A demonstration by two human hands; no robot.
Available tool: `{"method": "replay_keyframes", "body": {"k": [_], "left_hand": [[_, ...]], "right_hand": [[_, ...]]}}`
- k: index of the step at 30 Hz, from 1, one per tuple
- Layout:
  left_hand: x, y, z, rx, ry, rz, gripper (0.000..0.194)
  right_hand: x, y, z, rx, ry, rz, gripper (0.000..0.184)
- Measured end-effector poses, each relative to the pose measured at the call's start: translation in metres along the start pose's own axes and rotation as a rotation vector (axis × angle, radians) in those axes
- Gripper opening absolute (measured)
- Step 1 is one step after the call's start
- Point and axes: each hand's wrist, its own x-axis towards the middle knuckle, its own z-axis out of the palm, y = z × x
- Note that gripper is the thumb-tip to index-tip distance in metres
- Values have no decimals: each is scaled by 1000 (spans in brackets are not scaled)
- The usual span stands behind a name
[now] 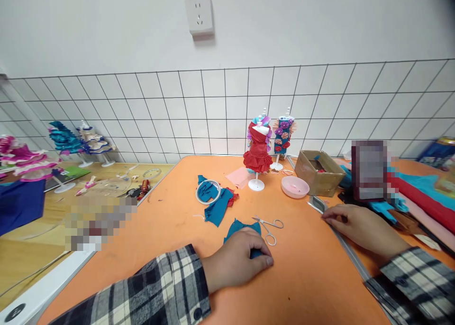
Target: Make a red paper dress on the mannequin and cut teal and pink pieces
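My left hand [243,258] rests on the orange tabletop, its fingers curled over a piece of teal fabric [243,226] that shows above the knuckles and under the thumb. Just beyond it lie small silver scissors [268,224] with their blades apart. To the right, my right hand [350,223] has its fingertips pinched together at the near edge of a small flat grey-and-white item [317,204]. Whether anything sits between those fingertips is too small to tell. More teal fabric [217,208] lies farther off, with a pale ring [208,192] on it.
A red-dressed miniature dress form [258,149] stands at the back, another [282,135] behind it. Right of them are a pink bowl [295,187], a cardboard box [320,173], a dark upright device [369,171] and fabric rolls. A wooden table [117,182] adjoins on the left.
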Motion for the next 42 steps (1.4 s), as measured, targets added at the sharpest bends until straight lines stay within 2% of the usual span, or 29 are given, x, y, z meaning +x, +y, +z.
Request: {"method": "replay_keyframes", "body": {"k": [3, 9, 17, 31, 38, 42], "left_hand": [[0, -1, 0, 3, -4, 16, 8], [-1, -1, 1, 11, 2, 19, 9], [0, 2, 0, 24, 6, 6, 8], [-1, 3, 0, 36, 2, 2, 8], [-1, 4, -1, 40, -7, 22, 8], [-1, 3, -1, 39, -3, 40, 10]], "right_hand": [[-1, 0, -4, -50, -126, -28, 28], [-4, -8, -14, -47, -194, -89, 39], [2, 4, 7, 201, -227, 145, 27], [3, -5, 3, 135, -193, 201, 27], [-4, 3, -2, 109, -151, 41, 33], [-4, 2, 0, 80, -139, 125, 30]]}}
